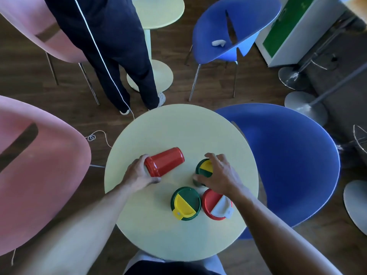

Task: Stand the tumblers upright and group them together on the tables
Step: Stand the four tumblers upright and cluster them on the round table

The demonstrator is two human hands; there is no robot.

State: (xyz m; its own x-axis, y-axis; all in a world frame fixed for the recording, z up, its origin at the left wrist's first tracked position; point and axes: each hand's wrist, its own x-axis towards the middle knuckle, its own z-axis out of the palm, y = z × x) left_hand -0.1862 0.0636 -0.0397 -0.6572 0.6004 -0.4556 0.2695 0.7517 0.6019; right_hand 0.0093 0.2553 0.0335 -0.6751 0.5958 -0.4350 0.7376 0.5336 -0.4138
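On the round pale yellow table (158, 132), a red tumbler (166, 160) lies on its side, lid end toward me. My left hand (139, 173) grips it around the lid end. My right hand (218, 173) is closed from above on an upright green tumbler (204, 168) with a yellow and green lid. Two more tumblers stand upright side by side near me: a green one with a yellow flap (185, 203) and a red one with a white flap (216, 204), the latter partly under my right wrist.
Pink chairs (35, 175) stand to the left and blue chairs (288, 165) to the right of the table. A person's legs (119, 56) stand just beyond it, next to a second yellow table (158, 12). A white cord (99, 135) trails on the wooden floor.
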